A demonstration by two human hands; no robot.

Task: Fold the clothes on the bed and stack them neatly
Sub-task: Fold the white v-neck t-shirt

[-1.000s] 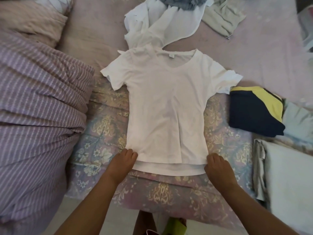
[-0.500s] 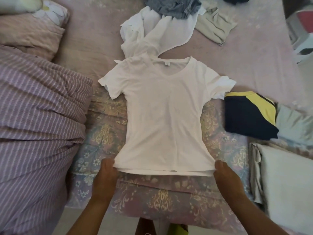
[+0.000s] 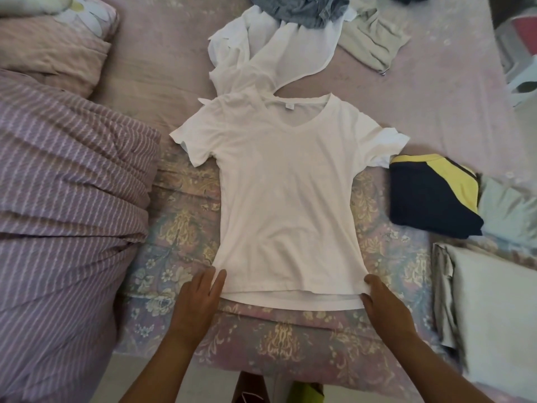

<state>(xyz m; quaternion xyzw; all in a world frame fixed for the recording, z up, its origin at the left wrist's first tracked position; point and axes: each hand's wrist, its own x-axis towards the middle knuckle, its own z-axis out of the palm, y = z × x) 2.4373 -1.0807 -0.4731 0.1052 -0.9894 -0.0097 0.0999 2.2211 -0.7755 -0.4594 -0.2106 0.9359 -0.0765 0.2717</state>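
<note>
Two hands meet the hem corners of a white T-shirt (image 3: 286,196) spread flat on the floral bed cover (image 3: 180,228): left hand (image 3: 197,298) lays straight, slightly spread fingers there; right hand (image 3: 383,303) pinches its corner. The neck label (image 3: 288,106) is unreadable.

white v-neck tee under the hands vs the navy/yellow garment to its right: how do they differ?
The white tee lies spread flat and unfolded, sleeves out; the navy and yellow garment is already folded into a compact block. The tee is one plain colour; the folded one is dark with a yellow panel. The left hand and right hand touch the tee's hem corners; nothing touches the folded garment. Both rest on the bed.
</note>
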